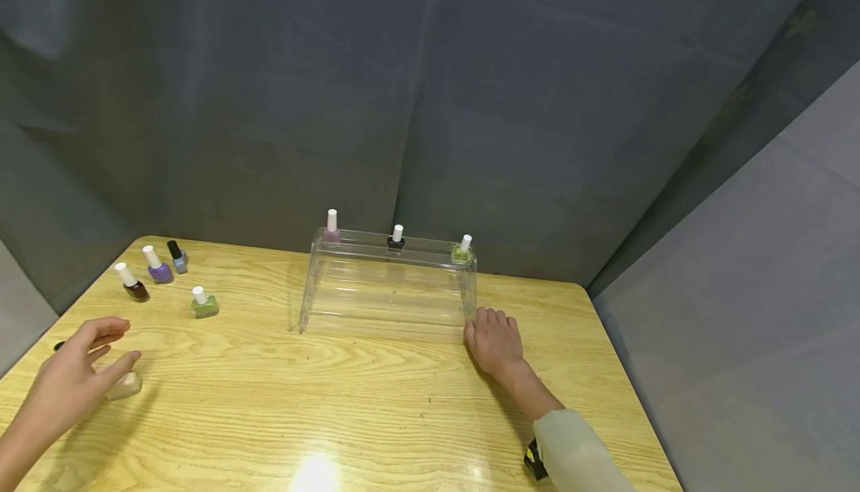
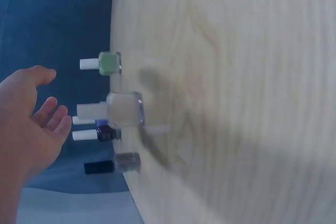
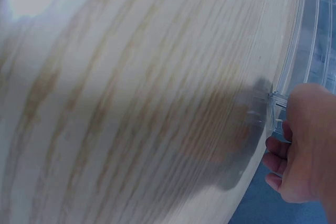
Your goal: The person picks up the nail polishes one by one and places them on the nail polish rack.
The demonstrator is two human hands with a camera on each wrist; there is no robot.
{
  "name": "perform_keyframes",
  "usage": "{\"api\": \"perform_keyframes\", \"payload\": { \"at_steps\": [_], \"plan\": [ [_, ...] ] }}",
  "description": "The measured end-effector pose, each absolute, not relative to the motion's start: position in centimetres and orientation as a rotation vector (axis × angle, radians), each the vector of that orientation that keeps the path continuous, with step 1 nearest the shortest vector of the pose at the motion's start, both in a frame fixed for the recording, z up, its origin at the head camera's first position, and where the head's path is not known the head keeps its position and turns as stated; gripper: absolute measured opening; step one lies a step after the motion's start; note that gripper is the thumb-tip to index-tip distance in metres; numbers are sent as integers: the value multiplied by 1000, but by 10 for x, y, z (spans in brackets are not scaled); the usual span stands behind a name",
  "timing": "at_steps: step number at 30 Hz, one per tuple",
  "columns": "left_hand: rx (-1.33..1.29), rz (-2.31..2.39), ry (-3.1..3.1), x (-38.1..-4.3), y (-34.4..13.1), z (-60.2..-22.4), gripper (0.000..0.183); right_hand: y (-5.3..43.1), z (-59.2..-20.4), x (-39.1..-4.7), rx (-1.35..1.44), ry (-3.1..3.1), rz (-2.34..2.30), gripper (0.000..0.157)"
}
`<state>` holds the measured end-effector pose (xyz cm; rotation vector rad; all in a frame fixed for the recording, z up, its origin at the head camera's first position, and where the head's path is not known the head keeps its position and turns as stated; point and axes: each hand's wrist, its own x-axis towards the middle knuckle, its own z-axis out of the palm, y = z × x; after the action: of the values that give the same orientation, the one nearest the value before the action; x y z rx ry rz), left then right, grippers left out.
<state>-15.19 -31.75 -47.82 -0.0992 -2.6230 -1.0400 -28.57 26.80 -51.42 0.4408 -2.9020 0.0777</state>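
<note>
My left hand (image 1: 77,376) hovers with fingers spread above a cream nail polish bottle (image 2: 124,109), apart from its white cap. Beside that bottle stands a greyish nail polish with a black cap (image 2: 100,167), mostly hidden by the hand in the head view. My right hand (image 1: 496,341) holds the front right corner of a clear tiered display rack (image 1: 390,242), its thumb against the rack and its fingers curled at the side. On the rack's top tier stand a mauve bottle (image 1: 331,236), a black bottle (image 1: 396,243) and a yellow-green bottle (image 1: 461,254).
Farther back on the left stand a green bottle (image 1: 204,307), a dark red bottle (image 1: 137,292), a purple bottle (image 1: 160,274) and a blue bottle with a black cap (image 1: 179,260). A black and yellow object (image 1: 534,462) lies by the right sleeve. Dark cloth (image 1: 470,104) hangs behind the table.
</note>
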Motion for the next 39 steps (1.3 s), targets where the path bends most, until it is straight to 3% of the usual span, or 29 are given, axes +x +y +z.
{"api": "perform_keyframes", "payload": {
  "at_steps": [13,27,39],
  "plan": [
    [-23,-984,-2791,-141,-333,-498,51,277,-530,-294,457,-2891,71,32],
    [0,-947,-2790,-136,-339,-514,35,277,-529,-295,442,-2921,69,32],
    [-71,-962,-2774,-134,-339,-524,39,274,-524,-293,438,-2917,85,34]
  ]
}}
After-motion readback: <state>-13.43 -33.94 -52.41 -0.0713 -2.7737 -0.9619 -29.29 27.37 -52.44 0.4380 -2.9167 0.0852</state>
